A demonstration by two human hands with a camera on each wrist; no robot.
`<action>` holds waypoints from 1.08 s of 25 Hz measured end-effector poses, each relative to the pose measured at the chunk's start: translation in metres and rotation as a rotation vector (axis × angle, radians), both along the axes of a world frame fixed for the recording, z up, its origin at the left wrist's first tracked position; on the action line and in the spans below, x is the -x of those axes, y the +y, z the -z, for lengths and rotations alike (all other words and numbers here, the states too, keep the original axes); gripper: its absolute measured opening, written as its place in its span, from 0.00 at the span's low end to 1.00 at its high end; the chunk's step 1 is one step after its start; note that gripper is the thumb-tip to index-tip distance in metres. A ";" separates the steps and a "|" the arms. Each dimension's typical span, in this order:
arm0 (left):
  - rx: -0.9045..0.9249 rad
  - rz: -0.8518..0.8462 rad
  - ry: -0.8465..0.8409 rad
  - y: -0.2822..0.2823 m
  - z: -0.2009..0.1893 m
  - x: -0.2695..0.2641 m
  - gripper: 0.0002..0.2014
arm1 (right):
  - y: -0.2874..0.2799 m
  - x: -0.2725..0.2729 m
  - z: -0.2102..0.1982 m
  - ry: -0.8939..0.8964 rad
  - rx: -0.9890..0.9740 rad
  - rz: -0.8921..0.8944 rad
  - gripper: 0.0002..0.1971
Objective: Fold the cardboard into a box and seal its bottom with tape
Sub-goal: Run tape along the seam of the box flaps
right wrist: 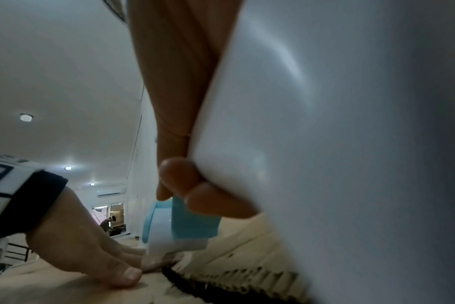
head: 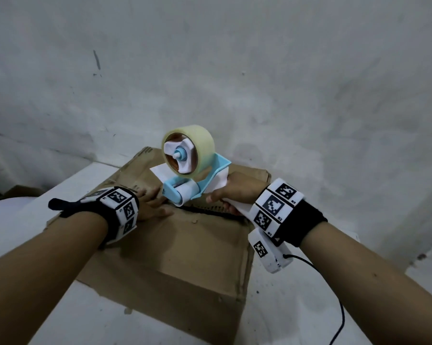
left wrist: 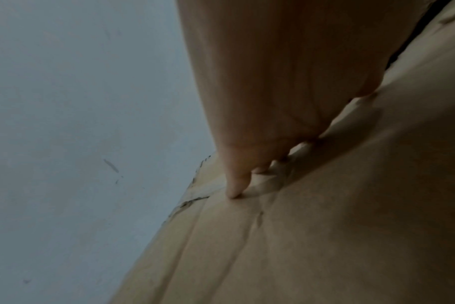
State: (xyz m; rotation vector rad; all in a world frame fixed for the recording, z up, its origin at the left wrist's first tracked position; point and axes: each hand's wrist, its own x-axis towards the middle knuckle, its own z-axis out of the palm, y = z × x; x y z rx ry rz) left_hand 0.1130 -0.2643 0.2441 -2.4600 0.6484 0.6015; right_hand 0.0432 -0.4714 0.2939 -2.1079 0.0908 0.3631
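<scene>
A brown cardboard box [head: 185,245] lies on a white table, its two flaps meeting at a dark seam [head: 210,211]. My right hand [head: 234,192] grips the white handle of a blue and white tape dispenser [head: 192,180]. The dispenser carries a clear tape roll [head: 200,145], and its roller end sits on the seam's left end. My left hand [head: 151,205] presses flat on the near flap beside that roller, fingers straight. In the left wrist view the fingertips [left wrist: 234,193] touch the cardboard [left wrist: 325,226]. The right wrist view shows the handle [right wrist: 325,123], the blue dispenser head [right wrist: 192,222] and the left hand [right wrist: 91,257].
A grey stained wall [head: 234,70] stands right behind the box. The white table [head: 297,307] shows around the box. A black cable [head: 334,307] runs from the right wrist camera across the table on the right. Another piece of cardboard [head: 18,191] lies at the far left.
</scene>
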 end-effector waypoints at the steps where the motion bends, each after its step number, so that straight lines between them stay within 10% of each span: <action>1: -0.001 0.015 0.001 0.001 0.003 -0.003 0.27 | -0.003 0.001 -0.001 0.005 0.000 -0.011 0.12; 14: 0.013 -0.106 0.061 -0.004 -0.006 0.007 0.25 | -0.110 0.072 0.005 -0.034 0.043 0.182 0.10; 21: 0.982 -0.428 0.173 -0.026 -0.066 0.044 0.20 | -0.105 0.080 0.031 -0.148 -0.027 0.211 0.11; 27: 0.753 -0.314 0.237 -0.097 -0.047 0.081 0.20 | -0.097 0.084 0.039 -0.133 -0.140 0.354 0.08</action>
